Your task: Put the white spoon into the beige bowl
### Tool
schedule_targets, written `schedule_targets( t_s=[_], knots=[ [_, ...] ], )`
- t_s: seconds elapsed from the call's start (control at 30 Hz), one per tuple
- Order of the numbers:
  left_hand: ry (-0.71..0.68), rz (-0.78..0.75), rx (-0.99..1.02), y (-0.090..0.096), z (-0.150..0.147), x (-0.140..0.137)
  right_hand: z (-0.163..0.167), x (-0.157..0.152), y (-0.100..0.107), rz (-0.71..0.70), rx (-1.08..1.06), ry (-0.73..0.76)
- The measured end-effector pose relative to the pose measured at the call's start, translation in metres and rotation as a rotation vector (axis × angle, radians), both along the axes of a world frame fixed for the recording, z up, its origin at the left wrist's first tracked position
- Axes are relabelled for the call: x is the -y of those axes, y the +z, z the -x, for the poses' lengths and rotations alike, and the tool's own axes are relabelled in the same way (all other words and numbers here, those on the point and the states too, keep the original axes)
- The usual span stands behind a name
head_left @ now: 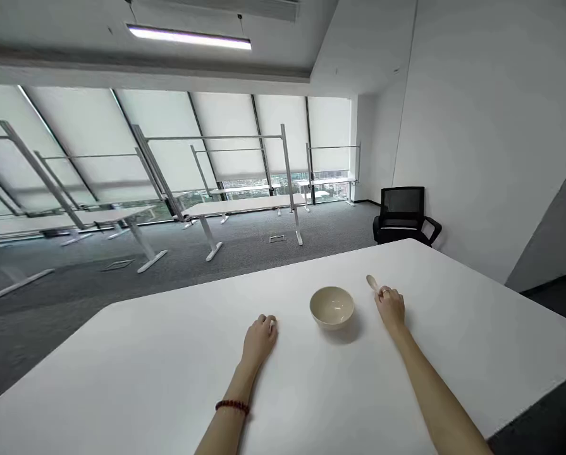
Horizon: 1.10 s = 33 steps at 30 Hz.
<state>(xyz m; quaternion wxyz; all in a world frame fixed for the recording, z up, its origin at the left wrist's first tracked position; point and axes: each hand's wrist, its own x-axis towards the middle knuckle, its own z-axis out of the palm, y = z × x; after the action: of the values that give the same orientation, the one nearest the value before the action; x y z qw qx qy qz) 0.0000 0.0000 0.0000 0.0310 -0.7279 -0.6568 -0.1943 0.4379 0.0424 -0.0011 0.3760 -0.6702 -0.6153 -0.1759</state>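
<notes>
**Spoon [372,282] gripped on the right, bowl [331,308] between the hands**

On my feed, the right hand [391,306] is closed around the spoon's handle, its head pointing to the far left. I can't tell whether the spoon touches the desk [169,354]. The bowl stands upright on the desk, just left of the spoon and nearer to me. Over on the left, I see the left hand [260,338] resting on the desk, apart from the bowl, fingers curled; I can't tell whether it is clenched or relaxed. A dark red bracelet [233,406] circles that wrist. Past the desk's far right edge I see a black chair [403,203].
</notes>
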Motion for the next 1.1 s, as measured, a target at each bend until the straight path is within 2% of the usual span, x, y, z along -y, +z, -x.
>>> schedule_targets(
  t_s=[0.13,0.27,0.5,0.77,0.93,1.1],
  knots=[
    [-0.005,-0.035,-0.013,-0.001,-0.001,0.001,0.006,0.002,0.013,-0.051,-0.038,0.025],
    [0.007,-0.043,-0.016,0.001,-0.003,0.003,0.019,0.005,0.032,-0.099,-0.108,0.118],
    [0.018,-0.021,-0.004,0.005,-0.005,0.006,0.05,0.012,0.068,-0.085,-0.143,0.291],
    [0.008,-0.034,0.001,0.004,-0.005,0.007,0.091,0.023,0.102,0.153,-0.019,0.557],
    [0.002,-0.033,0.004,0.005,-0.006,0.008,0.105,0.024,0.106,0.311,0.072,0.592],
    [0.011,-0.006,0.025,0.006,-0.008,0.01,0.107,0.023,0.107,0.407,0.147,0.603]
  ],
)
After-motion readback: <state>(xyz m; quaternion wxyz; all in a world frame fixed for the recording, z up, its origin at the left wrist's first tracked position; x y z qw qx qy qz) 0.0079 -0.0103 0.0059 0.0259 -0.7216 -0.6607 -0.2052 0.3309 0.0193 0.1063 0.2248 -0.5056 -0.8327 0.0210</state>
